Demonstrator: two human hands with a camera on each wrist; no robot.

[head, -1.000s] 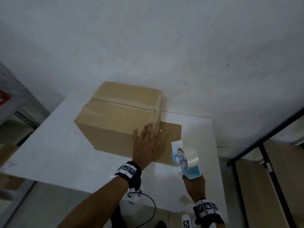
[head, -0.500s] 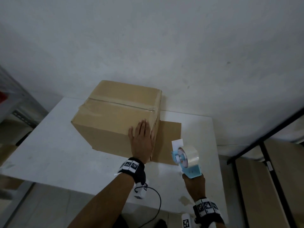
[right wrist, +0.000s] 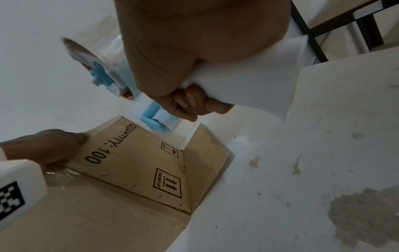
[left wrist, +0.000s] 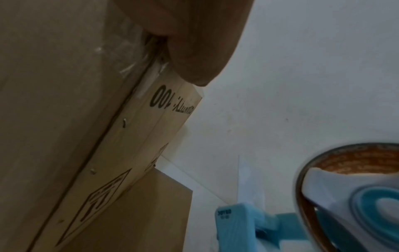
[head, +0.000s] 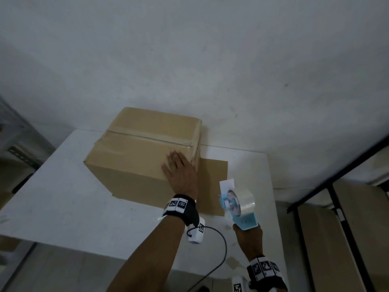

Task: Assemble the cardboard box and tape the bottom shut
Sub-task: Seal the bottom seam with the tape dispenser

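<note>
A brown cardboard box [head: 143, 152] stands on the white worktop [head: 63, 199] against the pale wall, its taped seam running across the upward face and one loose flap [head: 212, 184] lying flat on the worktop to its right. The left hand [head: 181, 173] rests flat against the box's near right corner, fingers straight and spread over the top edge, beside the printed "QUANTITY: 100". The right hand [head: 249, 239] is curled round the handle of a light-blue tape dispenser [head: 240, 205] loaded with a roll of clear tape, held upright just above the worktop, near the flap and apart from the box.
</note>
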